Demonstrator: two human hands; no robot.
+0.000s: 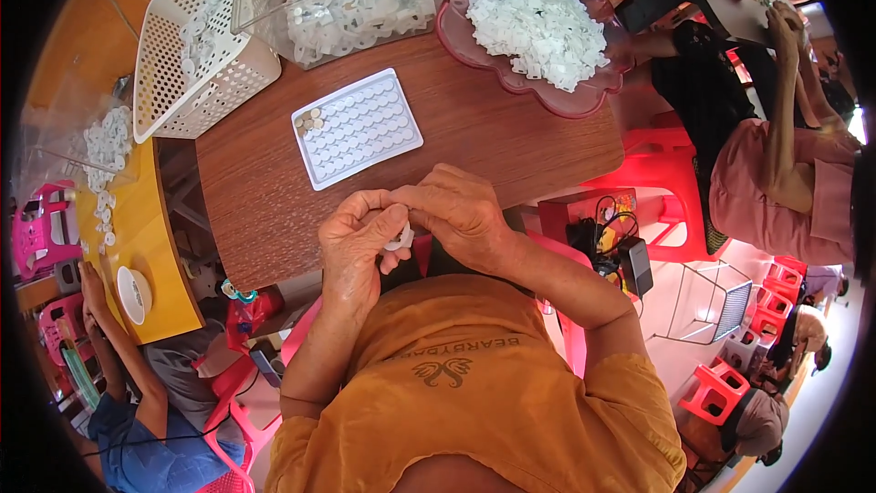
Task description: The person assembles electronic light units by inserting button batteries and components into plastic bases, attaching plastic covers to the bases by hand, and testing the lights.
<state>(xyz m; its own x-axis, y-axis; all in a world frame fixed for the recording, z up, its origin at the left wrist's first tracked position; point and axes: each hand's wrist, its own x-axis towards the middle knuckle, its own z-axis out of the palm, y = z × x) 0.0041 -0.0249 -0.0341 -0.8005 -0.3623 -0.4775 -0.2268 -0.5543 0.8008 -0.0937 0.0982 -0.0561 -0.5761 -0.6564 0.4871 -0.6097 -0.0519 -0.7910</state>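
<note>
My left hand (358,236) and my right hand (463,210) meet at the near edge of a brown wooden table (255,192). Together they pinch a small white plastic ring piece (400,238), which shows just below the fingers. Just beyond my hands lies a white tray (357,129) with rows of round pockets; two or three pockets at its left corner hold small tan discs (310,120). The rest of the small piece is hidden by my fingers.
A pink scalloped dish (584,100) heaped with white pieces stands at the far right. A clear bin (356,0) of white rings and a white perforated basket (196,46) stand at the back. Other people sit left and right; red stools surround.
</note>
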